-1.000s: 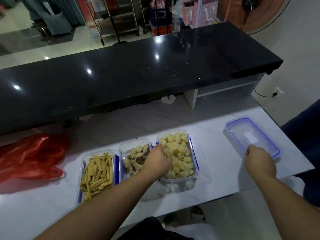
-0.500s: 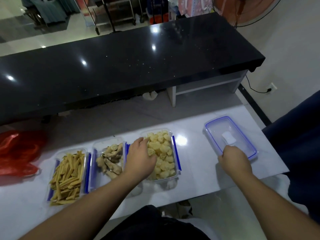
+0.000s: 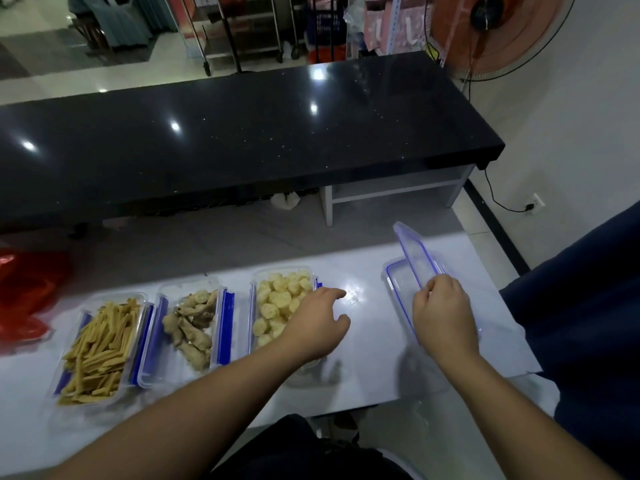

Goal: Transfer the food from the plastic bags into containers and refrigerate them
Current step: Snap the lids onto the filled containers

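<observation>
Three clear containers with blue clips stand in a row on the white table (image 3: 363, 368). The left one (image 3: 100, 344) holds yellow strips, the middle one (image 3: 192, 325) pale chunky pieces, the right one (image 3: 280, 299) round yellow slices. My left hand (image 3: 317, 322) hovers at the right container's right edge, fingers loosely spread, holding nothing. My right hand (image 3: 445, 311) pinches the near end of a clear blue-rimmed lid (image 3: 414, 252) and tilts it up. Another lid (image 3: 398, 284) lies flat underneath.
A crumpled red plastic bag (image 3: 26, 296) lies at the table's left end. A long black counter (image 3: 242, 133) runs behind the table. A dark blue cloth surface (image 3: 588, 306) stands at the right. A fan (image 3: 498, 32) stands at the back right.
My right hand has lifted one lid up on edge off another. My left hand has moved off the sliced food to the container's right side. The camera shifted.
</observation>
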